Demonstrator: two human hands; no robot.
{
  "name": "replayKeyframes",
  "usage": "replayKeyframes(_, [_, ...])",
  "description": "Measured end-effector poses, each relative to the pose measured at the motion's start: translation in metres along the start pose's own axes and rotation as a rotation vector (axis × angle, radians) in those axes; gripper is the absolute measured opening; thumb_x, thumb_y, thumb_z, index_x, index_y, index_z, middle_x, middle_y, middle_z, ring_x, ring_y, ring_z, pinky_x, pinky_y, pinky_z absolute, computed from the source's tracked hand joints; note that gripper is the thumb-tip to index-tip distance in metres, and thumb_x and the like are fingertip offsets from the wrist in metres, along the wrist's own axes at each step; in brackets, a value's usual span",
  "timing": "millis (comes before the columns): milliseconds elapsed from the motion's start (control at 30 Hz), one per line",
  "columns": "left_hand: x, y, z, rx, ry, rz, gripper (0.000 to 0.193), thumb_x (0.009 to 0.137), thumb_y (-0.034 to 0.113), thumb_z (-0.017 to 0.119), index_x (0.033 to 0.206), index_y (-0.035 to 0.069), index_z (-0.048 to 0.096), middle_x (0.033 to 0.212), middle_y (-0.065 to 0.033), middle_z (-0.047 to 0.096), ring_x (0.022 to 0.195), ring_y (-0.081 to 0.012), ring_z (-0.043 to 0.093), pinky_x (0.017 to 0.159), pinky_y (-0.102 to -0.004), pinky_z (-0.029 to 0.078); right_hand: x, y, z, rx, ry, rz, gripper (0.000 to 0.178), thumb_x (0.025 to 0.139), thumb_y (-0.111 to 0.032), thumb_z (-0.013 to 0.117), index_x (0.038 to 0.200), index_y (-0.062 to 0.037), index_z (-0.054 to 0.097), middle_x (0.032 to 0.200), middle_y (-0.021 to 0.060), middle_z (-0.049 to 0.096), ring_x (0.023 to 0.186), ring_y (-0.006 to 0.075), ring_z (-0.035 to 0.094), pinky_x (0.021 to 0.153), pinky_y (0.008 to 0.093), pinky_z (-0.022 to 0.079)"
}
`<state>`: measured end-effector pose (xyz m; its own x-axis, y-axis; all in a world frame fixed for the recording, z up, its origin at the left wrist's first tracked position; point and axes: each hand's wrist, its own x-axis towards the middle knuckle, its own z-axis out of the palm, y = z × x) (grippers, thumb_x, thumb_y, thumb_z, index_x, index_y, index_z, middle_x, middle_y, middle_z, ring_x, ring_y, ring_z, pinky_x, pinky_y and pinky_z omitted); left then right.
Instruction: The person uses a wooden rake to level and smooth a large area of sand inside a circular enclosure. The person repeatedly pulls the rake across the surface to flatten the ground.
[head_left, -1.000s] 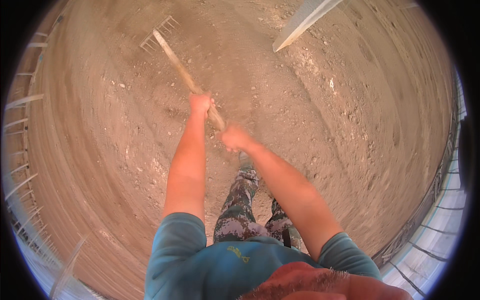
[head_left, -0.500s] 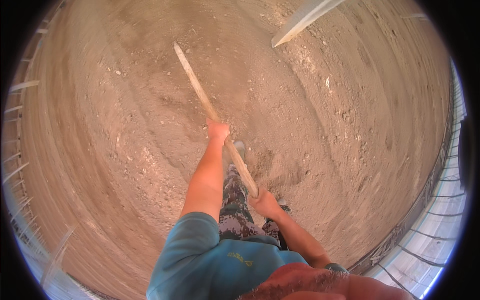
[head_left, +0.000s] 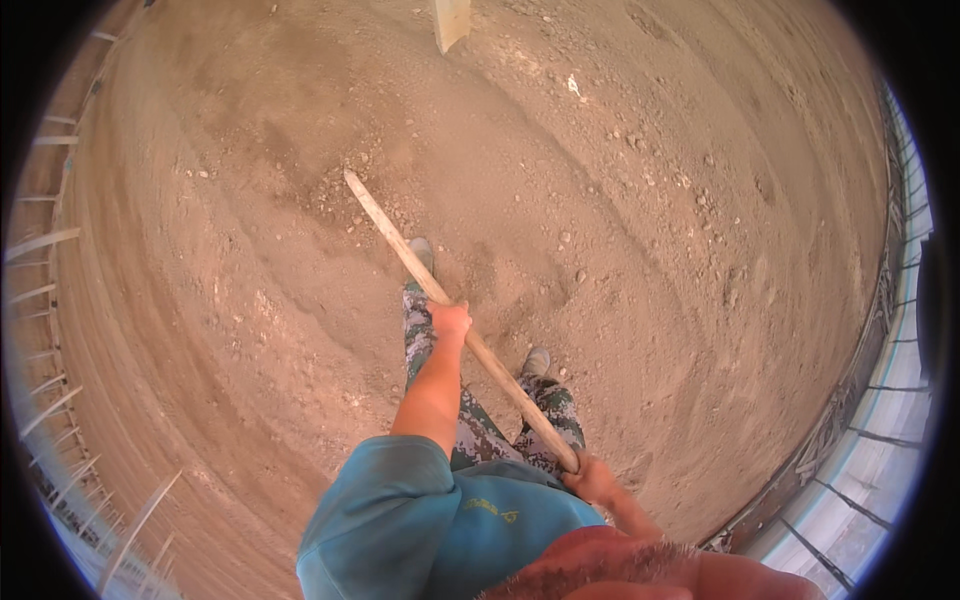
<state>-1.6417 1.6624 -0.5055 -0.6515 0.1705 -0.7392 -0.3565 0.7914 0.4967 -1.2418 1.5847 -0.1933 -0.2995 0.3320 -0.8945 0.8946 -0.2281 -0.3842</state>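
Note:
A long, pale wooden pole [head_left: 505,385] slants across my body, from the ground ahead on the left down to my right hip. Around its middle my left hand [head_left: 450,320] is closed, with the arm stretched forward. My right hand [head_left: 592,481] grips the near end beside my thigh. The far tip meets dusty soil by a patch of small stones [head_left: 362,205]; I cannot make out any tool head there.
Dry brown dirt [head_left: 620,300] with scattered pebbles spreads all around. A pale wooden post [head_left: 453,24] stands ahead at the top edge. Whitish sheeting with dark straps [head_left: 860,470] curves along the right, and pale slats [head_left: 140,525] line the left.
Both hands have drawn the pole back toward me, its far tip now nearer. My feet have shifted and both shoes show. The post ahead appears farther up and left in view.

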Motion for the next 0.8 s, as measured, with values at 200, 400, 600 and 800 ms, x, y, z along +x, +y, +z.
replayKeyframes(200, [-0.177,-0.155,0.071,-0.056,-0.191,-0.154,0.067,0.093,0.016,0.083,0.130,0.000,0.030,0.099,-0.0243,0.071,0.064,-0.0320,0.073,0.056,-0.0439,0.060,-0.119,0.184,0.026,-0.137,0.016,0.344,0.045,0.084,-0.032,0.077,0.120,-0.0053,0.075,0.111,0.0277,0.079,0.108,0.0475,0.076,0.093,0.0521,0.062])
replayKeyframes(400, [-0.274,-0.194,0.061,0.107,-0.352,-0.313,0.068,0.095,0.013,0.081,0.137,-0.005,0.031,0.097,-0.0205,0.070,0.069,-0.0277,0.074,0.061,-0.0429,0.061,-0.204,0.220,0.086,-0.276,0.063,0.621,0.043,0.084,-0.035,0.078,0.118,-0.0081,0.078,0.113,0.0250,0.080,0.111,0.0440,0.077,0.098,0.0527,0.062])
replayKeyframes(600, [-0.043,-0.192,-0.045,0.046,-0.012,0.035,0.030,0.091,0.007,0.076,0.110,-0.009,0.059,0.081,-0.0170,0.071,0.065,-0.0269,0.072,0.059,-0.0455,0.057,-0.046,0.075,0.089,-0.316,-0.017,0.244,0.042,0.085,-0.036,0.078,0.117,-0.0097,0.077,0.114,0.0249,0.080,0.111,0.0453,0.076,0.098,0.0539,0.061])
replayKeyframes(800, [0.165,0.033,-0.218,0.151,0.174,0.204,0.040,0.095,0.008,0.077,0.122,-0.017,0.060,0.088,-0.0196,0.074,0.073,-0.0290,0.073,0.065,-0.0462,0.058,0.133,-0.194,0.125,0.274,-0.284,-0.020,0.046,0.086,-0.027,0.086,0.111,0.0048,0.065,0.075,0.0148,0.072,0.061,0.0246,0.072,0.060,0.0414,0.059])
